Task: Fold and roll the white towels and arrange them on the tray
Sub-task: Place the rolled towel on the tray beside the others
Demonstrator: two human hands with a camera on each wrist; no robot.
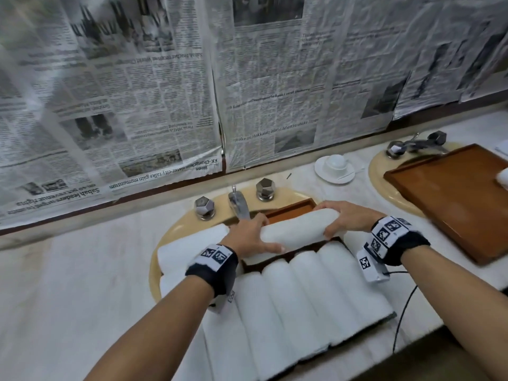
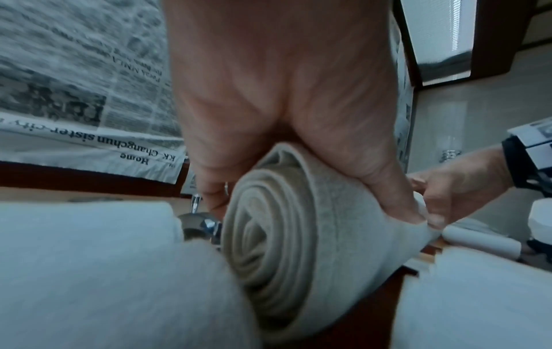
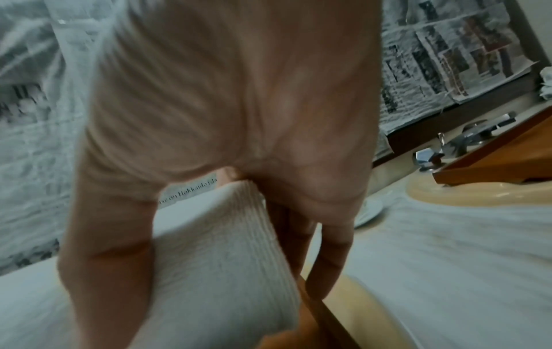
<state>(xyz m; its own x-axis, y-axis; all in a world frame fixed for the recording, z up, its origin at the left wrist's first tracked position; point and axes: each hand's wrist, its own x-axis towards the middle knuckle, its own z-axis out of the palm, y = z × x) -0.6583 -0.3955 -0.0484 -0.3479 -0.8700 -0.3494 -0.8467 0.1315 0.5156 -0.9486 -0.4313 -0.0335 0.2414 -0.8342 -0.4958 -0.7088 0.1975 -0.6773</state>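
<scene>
White roll (image 1: pixel 295 226) is hanging crosswise over the tray (image 1: pixel 291 209) behind the row (image 1: pixel 308 295) — left hand (image 1: pixel 248 239) and right hand (image 1: pixel 345 220) are each clasping an end, likely keeping it tight for laying down.

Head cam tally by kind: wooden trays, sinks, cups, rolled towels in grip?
wooden trays: 2, near, right
sinks: 2, near, right
cup: 1
rolled towel in grip: 1
Total: 6
</scene>
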